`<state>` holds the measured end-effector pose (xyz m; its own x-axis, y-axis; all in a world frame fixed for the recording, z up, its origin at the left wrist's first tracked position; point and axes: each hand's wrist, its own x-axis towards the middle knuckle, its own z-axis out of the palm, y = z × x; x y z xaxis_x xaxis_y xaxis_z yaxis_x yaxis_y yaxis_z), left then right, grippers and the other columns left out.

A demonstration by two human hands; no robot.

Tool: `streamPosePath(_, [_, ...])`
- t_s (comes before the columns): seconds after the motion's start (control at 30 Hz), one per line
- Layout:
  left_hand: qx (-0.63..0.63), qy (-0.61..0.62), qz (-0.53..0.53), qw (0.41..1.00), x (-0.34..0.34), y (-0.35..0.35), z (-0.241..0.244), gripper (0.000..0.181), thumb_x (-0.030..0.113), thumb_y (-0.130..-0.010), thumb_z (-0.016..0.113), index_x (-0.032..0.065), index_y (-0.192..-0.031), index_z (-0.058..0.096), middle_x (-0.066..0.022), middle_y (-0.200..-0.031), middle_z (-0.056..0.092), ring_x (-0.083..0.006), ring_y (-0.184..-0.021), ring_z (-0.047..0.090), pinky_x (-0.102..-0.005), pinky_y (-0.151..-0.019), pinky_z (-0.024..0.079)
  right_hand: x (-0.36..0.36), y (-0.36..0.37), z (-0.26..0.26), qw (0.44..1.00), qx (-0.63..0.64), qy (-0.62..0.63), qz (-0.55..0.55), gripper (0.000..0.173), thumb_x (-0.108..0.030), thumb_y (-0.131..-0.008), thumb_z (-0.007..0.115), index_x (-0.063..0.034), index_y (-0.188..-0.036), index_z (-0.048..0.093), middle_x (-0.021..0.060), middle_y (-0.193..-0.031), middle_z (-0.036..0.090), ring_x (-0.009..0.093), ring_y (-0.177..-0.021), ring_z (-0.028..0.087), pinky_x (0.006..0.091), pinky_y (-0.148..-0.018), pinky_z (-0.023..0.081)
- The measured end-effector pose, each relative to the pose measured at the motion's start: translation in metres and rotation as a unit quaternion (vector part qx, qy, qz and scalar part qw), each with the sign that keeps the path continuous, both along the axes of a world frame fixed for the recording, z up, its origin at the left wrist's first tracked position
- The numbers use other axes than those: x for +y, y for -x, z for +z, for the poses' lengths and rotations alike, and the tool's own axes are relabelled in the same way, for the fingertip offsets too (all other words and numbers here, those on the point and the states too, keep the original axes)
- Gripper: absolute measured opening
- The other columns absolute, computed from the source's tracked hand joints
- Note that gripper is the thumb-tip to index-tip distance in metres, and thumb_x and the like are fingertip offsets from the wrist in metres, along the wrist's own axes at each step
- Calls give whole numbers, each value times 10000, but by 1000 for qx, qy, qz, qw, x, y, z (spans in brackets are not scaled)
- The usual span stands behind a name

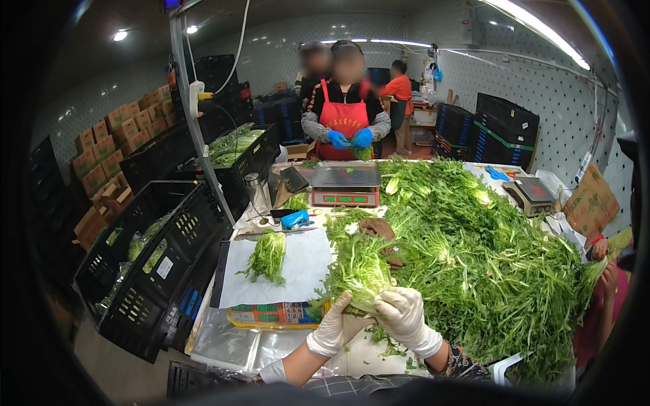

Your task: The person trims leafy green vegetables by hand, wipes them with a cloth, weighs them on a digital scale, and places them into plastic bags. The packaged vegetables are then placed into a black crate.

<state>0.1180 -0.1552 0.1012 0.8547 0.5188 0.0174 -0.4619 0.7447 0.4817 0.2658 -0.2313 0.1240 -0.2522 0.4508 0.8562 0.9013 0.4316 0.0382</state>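
Observation:
Both my hands wear pale gloves and meet at the base of a head of frisée-like leafy greens (358, 264). My left hand (335, 327) grips it from the left and below, while my right hand (403, 314) pinches the pale stem end from the right. Its frilly leaves point away from me. Just left of it, a smaller bunch of greens (269, 254) lies on a white sheet (304, 259) covering the pan of a digital scale (274, 313). A large heap of loose greens (497, 274) spreads to the right of my hands.
Clear plastic bags (228, 342) lie at the front edge. A second scale (345, 185), a brown cloth (378, 231) and a blue tape dispenser (295, 220) are farther back. Black crates (152, 274) stand left. A co-worker in a red apron (343, 122) handles greens opposite; another person's hands (607, 269) are right.

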Motion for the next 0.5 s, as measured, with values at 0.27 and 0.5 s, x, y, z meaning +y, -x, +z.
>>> streamPosePath(0.27, [-21,12,66,998,-7,14,10,577,242,-759,578,-10,-1250,411,-182,-1220,505,-317,-1118,499,-486,-975,379,-29,9,-7,991,127,34,22,497,-9,-571,726,-72,-1033,554,97,-1009,570,275,-933,563,375,-777,452])
streamPosePath(0.5, [-37,12,101,994,-9,16,23,679,248,-682,602,1,-1276,383,-184,-1236,486,-335,-1151,474,-495,-1001,362,-41,0,-15,975,207,74,-30,435,-35,-673,698,-60,-1067,517,118,-1059,573,286,-958,545,369,-824,419])
